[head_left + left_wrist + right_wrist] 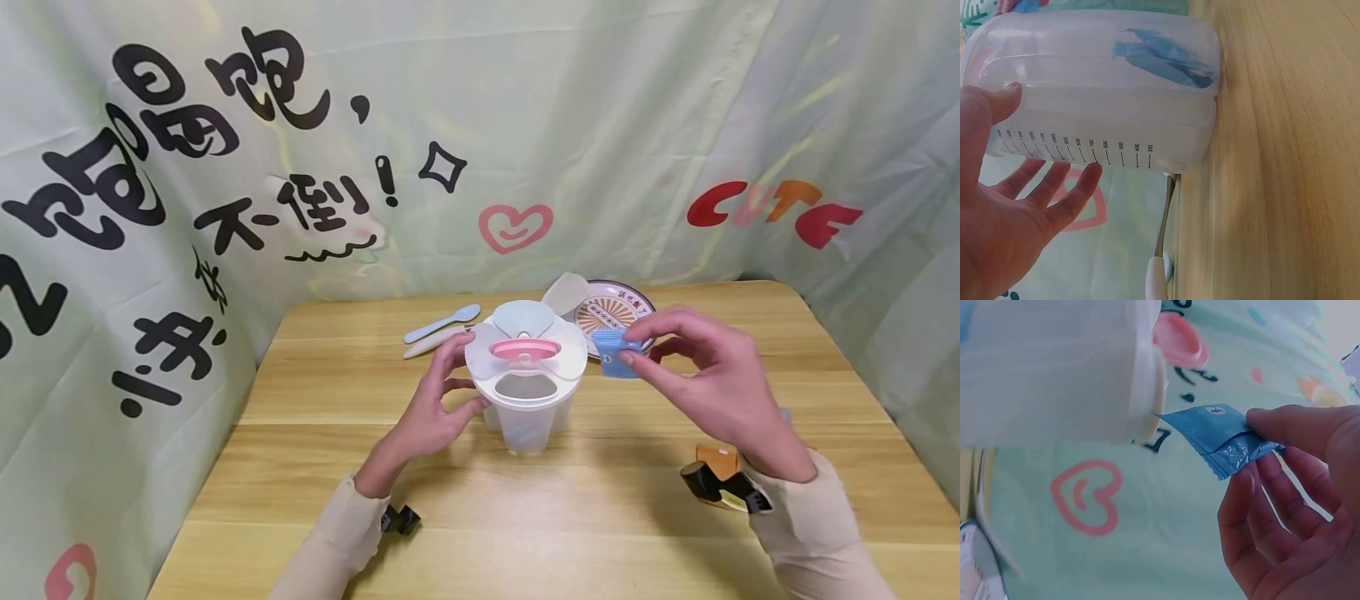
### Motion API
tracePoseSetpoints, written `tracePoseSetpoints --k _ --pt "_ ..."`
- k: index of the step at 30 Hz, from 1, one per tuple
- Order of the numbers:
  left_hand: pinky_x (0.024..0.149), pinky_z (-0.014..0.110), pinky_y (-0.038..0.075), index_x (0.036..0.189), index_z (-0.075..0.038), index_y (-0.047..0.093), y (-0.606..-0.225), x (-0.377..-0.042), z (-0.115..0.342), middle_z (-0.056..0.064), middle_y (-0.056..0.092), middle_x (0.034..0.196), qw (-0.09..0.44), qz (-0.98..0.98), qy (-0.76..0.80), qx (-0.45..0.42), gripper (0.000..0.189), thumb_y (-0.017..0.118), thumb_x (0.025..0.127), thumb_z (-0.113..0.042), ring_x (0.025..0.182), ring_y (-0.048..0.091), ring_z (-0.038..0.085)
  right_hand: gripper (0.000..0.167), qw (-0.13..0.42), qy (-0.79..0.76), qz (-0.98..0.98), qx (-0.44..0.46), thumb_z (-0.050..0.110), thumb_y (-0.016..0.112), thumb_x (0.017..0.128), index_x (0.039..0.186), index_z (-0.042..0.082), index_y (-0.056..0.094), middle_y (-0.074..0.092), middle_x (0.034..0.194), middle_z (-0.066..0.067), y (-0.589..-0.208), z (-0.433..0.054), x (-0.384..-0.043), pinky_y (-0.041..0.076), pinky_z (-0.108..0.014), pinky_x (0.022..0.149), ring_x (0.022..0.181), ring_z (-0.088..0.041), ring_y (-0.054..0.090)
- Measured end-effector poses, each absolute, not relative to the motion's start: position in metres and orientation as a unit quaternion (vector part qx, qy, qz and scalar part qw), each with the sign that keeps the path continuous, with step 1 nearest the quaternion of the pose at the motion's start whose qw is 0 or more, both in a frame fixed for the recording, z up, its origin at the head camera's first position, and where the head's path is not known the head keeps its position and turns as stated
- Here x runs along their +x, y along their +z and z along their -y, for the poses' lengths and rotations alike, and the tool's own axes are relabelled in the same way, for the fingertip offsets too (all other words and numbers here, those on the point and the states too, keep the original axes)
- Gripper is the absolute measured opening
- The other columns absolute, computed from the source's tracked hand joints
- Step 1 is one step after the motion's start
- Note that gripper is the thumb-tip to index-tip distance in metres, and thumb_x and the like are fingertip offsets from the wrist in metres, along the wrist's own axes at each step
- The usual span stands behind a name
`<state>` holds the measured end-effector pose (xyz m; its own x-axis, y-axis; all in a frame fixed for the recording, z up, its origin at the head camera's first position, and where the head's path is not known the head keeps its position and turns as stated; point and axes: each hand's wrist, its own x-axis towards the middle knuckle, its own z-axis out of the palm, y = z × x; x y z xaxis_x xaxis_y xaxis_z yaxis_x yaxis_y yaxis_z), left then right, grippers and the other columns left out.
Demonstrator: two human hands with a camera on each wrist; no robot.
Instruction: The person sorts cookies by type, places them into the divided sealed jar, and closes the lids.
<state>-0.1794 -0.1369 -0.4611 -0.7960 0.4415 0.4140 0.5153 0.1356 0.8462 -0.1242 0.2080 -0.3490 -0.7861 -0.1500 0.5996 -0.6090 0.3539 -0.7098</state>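
A translucent plastic storage canister [527, 429] stands upright on the table, with a white lid [487, 364] and a pink handle [525, 349] on top. My left hand [435, 412] grips its left side near the rim, thumb and fingers apart on the wall. Measuring marks run down that wall in the left wrist view, and blue packets [1169, 59] show through the plastic. To the right of the lid, my right hand [701, 371] pinches a small blue sealed packet [1216, 434] between thumb and fingers. In the head view the packet is apart from the canister.
Behind the canister lie a light blue spoon [442, 323] and a white-handled spatula [435, 342], its head [566, 292] by a patterned plate [618, 293]. An orange item [717, 460] sits beside the right wrist. A printed cloth [600, 150] hangs behind the wooden table [525, 533].
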Motion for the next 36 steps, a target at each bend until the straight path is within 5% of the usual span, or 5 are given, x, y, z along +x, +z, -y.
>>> tracePoseSetpoints --k 7,18,26,36 --pt "0.103 0.041 0.065 0.166 -0.015 0.03 -0.459 -0.179 0.137 0.015 0.055 0.156 0.032 0.751 -0.576 -0.32 0.089 0.079 0.094 0.007 0.141 0.059 0.038 0.046 0.213 0.563 0.737 0.309 -0.032 0.081 0.071 0.107 -0.004 0.081 0.08 0.106 -0.005 -0.345 -0.193 -0.124 0.065 -0.018 0.081 0.094 -0.011 0.073" --pt "0.102 0.041 0.065 0.166 -0.016 0.031 -0.46 -0.179 0.136 0.015 0.054 0.157 0.032 0.752 -0.577 -0.318 0.089 0.079 0.094 0.007 0.141 0.058 0.04 0.047 0.183 0.542 0.749 0.334 -0.026 0.087 0.071 0.108 0.002 0.081 0.079 0.107 0.0 -0.344 -0.177 -0.123 0.067 -0.022 0.08 0.098 -0.008 0.074" --pt "0.101 0.043 0.066 0.166 -0.016 0.031 -0.461 -0.179 0.139 0.015 0.052 0.158 0.039 0.752 -0.575 -0.32 0.09 0.079 0.094 0.007 0.139 0.059 0.039 0.051 0.205 0.532 0.719 0.397 -0.028 0.085 0.07 0.108 0.006 0.082 0.08 0.106 -0.009 -0.345 -0.157 -0.131 0.066 -0.02 0.084 0.102 -0.01 0.074" --pt "0.102 0.041 0.065 0.166 -0.016 0.03 -0.461 -0.179 0.138 0.014 0.05 0.161 0.032 0.754 -0.574 -0.318 0.091 0.079 0.093 0.008 0.14 0.058 0.038 0.035 0.227 0.477 0.739 0.418 -0.014 0.088 0.08 0.106 0.008 0.082 0.082 0.108 -0.007 -0.355 -0.142 -0.135 0.062 -0.016 0.087 0.099 -0.011 0.075"
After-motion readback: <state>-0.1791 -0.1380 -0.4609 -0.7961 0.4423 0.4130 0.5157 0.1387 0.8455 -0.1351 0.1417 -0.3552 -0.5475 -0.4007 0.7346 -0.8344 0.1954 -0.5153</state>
